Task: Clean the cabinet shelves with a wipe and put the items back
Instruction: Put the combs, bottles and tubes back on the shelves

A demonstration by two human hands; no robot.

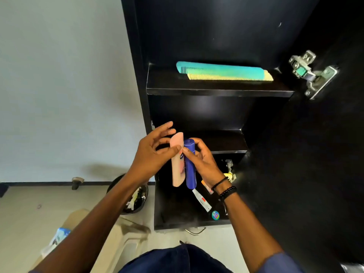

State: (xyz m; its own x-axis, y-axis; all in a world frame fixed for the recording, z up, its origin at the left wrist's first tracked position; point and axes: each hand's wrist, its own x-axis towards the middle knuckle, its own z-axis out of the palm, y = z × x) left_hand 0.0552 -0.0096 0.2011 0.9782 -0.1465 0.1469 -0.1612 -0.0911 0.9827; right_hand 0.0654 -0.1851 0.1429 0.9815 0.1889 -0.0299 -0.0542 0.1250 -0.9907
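While both bottles are held roughly upright, side by side, just in front of the left end of the middle shelf (220,139), the left hand (151,156) pinches the pink bottle (178,170) with its thumb on the front face and its upper fingers splayed. The right hand (203,162) curls its thumb and fingers round the blue bottle (190,172). The bottles touch along their sides. Above the middle shelf, a teal comb (220,68) and a yellow comb (226,77) lie together. Below it, a tube (201,200) and a small round tin (215,214) lie in the bottom compartment.

Risk: the left grip looks light, so the pink bottle could slip and drop onto the things below the middle shelf. Both bottles are tall and narrow, so if they are set down together one may knock the other over.

Not resolved: the fingers behind the bottles are hidden, and the right forearm covers part of the contents below the middle shelf. No wipe can be made out. The dark surface does not show whether the middle shelf is already clean.
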